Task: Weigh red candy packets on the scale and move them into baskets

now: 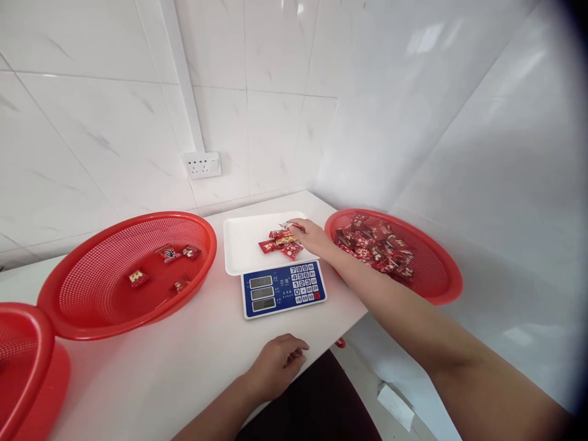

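My right hand (311, 236) reaches over the white tray (243, 245) of a blue-faced weighing scale (283, 289). Its fingertips pinch a small wrapped candy (288, 226) just above a little pile of red wrapped candies (281, 243) on the tray. My left hand (279, 364) rests on the white table (184, 367) near its front edge, fingers loosely curled, holding nothing. To the right, a red mesh basket (441, 269) holds many red wrapped candies (374, 245). On the left, a second red mesh basket (92, 306) holds a few candies (171, 252).
Part of another red basket (22, 367) shows at the far left edge. A white wall socket (203, 165) sits on the tiled wall behind the scale. The table ends in a corner where two tiled walls meet.
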`<state>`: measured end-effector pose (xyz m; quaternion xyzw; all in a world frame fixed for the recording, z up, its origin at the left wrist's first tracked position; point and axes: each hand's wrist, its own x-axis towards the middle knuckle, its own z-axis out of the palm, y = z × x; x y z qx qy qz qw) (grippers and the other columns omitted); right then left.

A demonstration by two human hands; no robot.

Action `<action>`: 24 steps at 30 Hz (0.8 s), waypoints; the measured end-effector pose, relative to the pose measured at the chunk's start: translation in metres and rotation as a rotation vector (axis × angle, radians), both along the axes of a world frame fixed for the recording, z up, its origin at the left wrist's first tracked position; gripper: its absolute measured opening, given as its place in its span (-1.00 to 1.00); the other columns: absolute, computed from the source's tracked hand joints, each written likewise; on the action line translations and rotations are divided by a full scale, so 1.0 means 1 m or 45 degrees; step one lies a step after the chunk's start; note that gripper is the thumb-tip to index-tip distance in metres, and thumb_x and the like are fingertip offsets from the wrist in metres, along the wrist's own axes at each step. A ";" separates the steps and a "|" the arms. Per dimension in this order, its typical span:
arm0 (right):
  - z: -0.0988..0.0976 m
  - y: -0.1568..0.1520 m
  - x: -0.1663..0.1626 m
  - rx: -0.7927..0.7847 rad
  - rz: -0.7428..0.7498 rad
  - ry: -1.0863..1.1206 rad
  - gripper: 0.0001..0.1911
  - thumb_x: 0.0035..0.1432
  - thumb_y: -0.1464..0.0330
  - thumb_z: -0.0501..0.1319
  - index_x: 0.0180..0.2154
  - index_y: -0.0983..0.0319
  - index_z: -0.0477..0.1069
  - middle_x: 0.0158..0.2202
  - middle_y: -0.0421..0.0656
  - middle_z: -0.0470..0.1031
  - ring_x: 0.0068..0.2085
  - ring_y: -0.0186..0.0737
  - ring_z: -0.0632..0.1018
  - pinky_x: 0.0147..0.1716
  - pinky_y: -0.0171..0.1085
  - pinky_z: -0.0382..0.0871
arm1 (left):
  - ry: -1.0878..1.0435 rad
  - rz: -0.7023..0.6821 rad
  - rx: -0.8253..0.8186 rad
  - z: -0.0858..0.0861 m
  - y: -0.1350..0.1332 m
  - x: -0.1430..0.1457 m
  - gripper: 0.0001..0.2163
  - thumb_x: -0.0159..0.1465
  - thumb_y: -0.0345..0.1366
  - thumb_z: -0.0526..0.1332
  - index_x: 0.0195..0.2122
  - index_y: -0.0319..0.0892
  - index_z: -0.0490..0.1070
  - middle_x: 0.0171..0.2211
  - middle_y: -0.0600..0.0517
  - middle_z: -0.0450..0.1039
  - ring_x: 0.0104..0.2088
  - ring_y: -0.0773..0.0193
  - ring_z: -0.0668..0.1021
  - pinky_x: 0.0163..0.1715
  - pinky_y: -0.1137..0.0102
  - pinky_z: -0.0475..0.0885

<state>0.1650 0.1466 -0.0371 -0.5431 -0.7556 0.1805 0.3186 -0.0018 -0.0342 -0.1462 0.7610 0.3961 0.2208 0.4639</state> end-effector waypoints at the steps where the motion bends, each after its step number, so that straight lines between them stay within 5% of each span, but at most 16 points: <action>1: -0.001 -0.002 -0.002 0.003 0.031 -0.040 -0.64 0.21 0.25 -0.02 -0.01 0.19 0.33 -0.05 -0.09 0.38 -0.05 -0.22 0.41 -0.06 -0.25 0.24 | 0.000 0.000 -0.007 0.001 0.000 0.000 -0.78 0.21 -0.32 0.07 -0.15 -0.10 0.42 -0.26 0.01 0.43 -0.31 0.31 0.48 -0.30 0.44 0.40; 6: 0.001 -0.018 -0.008 -0.123 0.048 -0.305 -0.41 0.12 0.04 0.04 0.15 0.10 0.14 0.08 -0.05 0.24 -0.03 -0.04 0.41 -0.10 -0.16 0.28 | -0.002 0.001 -0.017 0.000 -0.001 -0.001 -0.78 0.22 -0.31 0.07 -0.14 -0.09 0.42 -0.24 0.01 0.43 -0.30 0.30 0.48 -0.29 0.44 0.40; 13: 0.003 -0.084 0.044 0.272 -0.211 -0.083 -0.60 0.18 0.17 0.01 0.01 0.16 0.30 -0.04 -0.06 0.38 -0.17 -0.14 0.47 -0.17 -0.15 0.35 | -0.012 -0.019 0.008 -0.003 -0.001 -0.001 -0.76 0.22 -0.33 0.07 -0.12 -0.09 0.41 -0.23 0.00 0.44 -0.29 0.30 0.48 -0.27 0.43 0.40; 18: -0.044 -0.152 0.082 0.332 -0.605 0.279 -0.66 0.15 0.15 0.05 -0.12 0.19 0.35 -0.30 -0.07 0.48 -0.36 -0.20 0.50 -0.34 -0.19 0.41 | -0.009 -0.046 0.006 -0.001 0.000 -0.001 -0.76 0.21 -0.34 0.07 -0.11 -0.09 0.41 -0.21 0.00 0.44 -0.27 0.29 0.48 -0.25 0.41 0.40; 24: -0.108 -0.175 0.063 -0.078 -0.398 0.197 -0.69 0.15 0.13 0.01 -0.31 0.18 0.39 -0.48 -0.16 0.47 -0.45 -0.24 0.49 -0.42 -0.29 0.38 | 0.025 -0.035 0.021 0.001 0.000 0.000 -0.76 0.20 -0.34 0.09 -0.13 -0.10 0.42 -0.24 0.00 0.46 -0.29 0.29 0.48 -0.26 0.42 0.39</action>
